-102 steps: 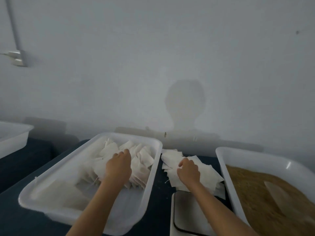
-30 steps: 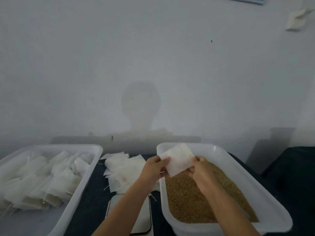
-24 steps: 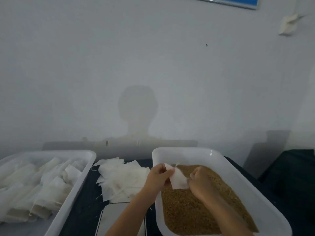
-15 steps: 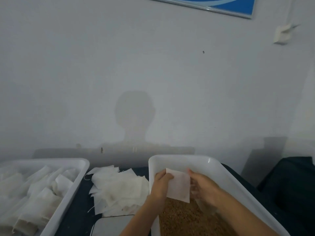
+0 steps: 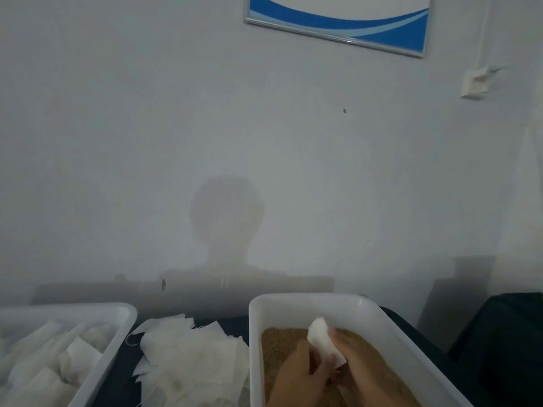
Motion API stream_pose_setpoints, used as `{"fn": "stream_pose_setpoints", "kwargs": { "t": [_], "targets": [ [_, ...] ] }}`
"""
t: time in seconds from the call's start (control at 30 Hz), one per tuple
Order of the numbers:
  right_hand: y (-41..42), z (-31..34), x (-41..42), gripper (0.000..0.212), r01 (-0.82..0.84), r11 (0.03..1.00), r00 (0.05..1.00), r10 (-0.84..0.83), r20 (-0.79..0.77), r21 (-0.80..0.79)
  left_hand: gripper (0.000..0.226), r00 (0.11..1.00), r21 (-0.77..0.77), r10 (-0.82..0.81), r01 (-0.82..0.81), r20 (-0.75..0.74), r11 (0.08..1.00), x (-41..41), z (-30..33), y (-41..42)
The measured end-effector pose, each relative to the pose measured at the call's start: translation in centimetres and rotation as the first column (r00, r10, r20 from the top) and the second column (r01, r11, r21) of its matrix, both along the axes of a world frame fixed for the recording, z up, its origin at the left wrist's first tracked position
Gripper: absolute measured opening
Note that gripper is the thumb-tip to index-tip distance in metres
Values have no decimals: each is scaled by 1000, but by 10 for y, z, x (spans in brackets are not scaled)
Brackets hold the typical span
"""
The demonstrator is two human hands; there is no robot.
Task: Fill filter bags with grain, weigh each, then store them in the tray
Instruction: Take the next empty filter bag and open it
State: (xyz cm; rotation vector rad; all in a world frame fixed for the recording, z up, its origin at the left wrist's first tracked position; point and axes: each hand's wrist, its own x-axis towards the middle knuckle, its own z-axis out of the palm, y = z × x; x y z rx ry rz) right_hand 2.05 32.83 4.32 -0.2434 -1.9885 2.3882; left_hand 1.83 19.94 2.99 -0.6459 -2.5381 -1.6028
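White paper filter bag (image 5: 322,339), pinched between our left hand (image 5: 299,374) and right hand (image 5: 360,367), now dips lower over brown grain (image 5: 282,342) than before.

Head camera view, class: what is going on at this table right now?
A person is working over the white plastic tub of brown grain. Both the left hand and the right hand hold one small white paper filter bag just above the grain. A loose pile of empty white filter bags lies on the dark table beside it, and the white plastic tray of bags sits at the far left.
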Motion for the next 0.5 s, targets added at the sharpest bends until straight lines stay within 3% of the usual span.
{"fn": "stream_pose_setpoints", "kwargs": {
  "t": [0.1,0.2,0.5],
  "targets": [
    [-2,-5,-9,29,-65,990,995,73,61,-126,27,991,107,-24,10,131,994,-4,0,-1],
    [3,-23,-25,24,35,999,999,-36,23,36,26,986,138,1,-24,168,990,-4,1,-3],
    [6,-30,-22,27,-41,958,999,41,7,284,41,986,105,41,-59,164,993,-5,6,-7]
  ]
}}
